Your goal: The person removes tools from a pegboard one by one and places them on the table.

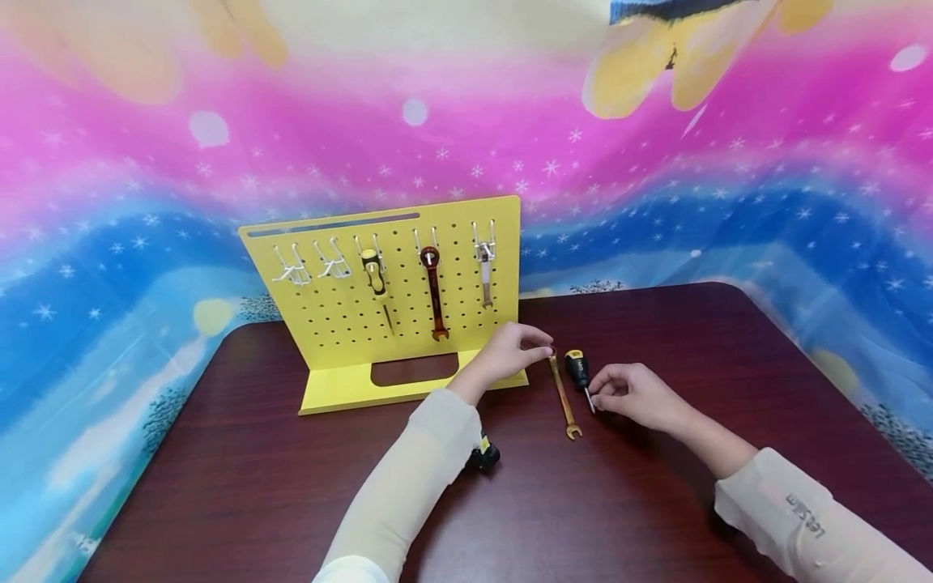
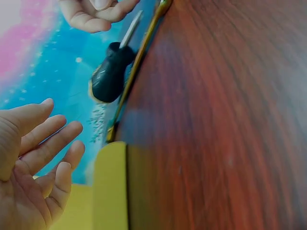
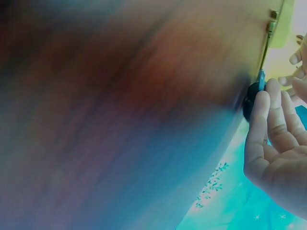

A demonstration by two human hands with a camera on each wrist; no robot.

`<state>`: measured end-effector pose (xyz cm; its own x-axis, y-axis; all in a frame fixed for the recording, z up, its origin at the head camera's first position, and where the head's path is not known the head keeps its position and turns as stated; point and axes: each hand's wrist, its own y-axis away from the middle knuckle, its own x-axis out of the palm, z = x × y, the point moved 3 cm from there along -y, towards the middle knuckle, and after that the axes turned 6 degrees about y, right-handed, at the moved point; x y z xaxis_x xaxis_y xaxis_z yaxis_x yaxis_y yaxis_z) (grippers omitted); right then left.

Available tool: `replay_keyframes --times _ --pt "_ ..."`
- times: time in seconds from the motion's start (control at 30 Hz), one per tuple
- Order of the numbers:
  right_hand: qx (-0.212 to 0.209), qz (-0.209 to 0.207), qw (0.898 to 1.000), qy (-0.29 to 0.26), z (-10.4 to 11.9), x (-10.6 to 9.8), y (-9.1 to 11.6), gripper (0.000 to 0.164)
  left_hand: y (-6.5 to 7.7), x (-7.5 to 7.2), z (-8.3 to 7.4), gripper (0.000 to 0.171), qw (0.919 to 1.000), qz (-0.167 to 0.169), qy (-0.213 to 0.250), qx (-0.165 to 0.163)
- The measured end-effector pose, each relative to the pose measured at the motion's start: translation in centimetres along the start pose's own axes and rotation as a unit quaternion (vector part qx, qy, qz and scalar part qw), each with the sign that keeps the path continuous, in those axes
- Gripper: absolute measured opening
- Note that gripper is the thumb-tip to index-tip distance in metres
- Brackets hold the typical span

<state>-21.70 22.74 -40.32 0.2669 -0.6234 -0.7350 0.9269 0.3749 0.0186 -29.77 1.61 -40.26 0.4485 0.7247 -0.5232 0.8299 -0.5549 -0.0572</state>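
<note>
A gold-coloured combination wrench [image 1: 562,397] lies on the dark table, its ring end by the fingertips of my left hand [image 1: 510,350]. In the left wrist view the left hand [image 2: 38,163] has loosely bent, spread fingers with nothing between them. Just right of the wrench is a stubby black-and-yellow screwdriver [image 1: 577,369], shaft towards me. My right hand [image 1: 632,392] is beside its shaft tip, fingers and thumb close to the metal. The right wrist view shows this hand [image 3: 278,139] with fairly straight fingers partly hiding the screwdriver; whether they touch it is unclear.
A yellow pegboard [image 1: 328,316] stands behind, with white hooks. On it hang a yellow-and-black screwdriver [image 1: 375,275], a reddish wrench [image 1: 435,295] and a silver wrench [image 1: 486,275]. A black-and-yellow object [image 1: 484,455] is partly hidden under the left sleeve.
</note>
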Motion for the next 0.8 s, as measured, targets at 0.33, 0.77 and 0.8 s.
replay_keyframes --times 0.33,0.77,0.8 --pt "0.002 -0.012 0.999 -0.041 1.3 0.8 -0.9 0.018 2.9 -3.4 -0.1 0.029 0.9991 -0.04 0.009 0.009" --pt "-0.02 -0.016 0.999 -0.039 3.5 2.2 -2.9 0.017 6.5 -7.9 -0.9 0.029 0.9937 -0.107 -0.026 0.021" --pt "-0.02 -0.016 0.999 -0.038 3.8 2.3 -3.1 0.017 6.8 -8.2 -1.0 0.029 0.9933 -0.111 -0.025 0.021"
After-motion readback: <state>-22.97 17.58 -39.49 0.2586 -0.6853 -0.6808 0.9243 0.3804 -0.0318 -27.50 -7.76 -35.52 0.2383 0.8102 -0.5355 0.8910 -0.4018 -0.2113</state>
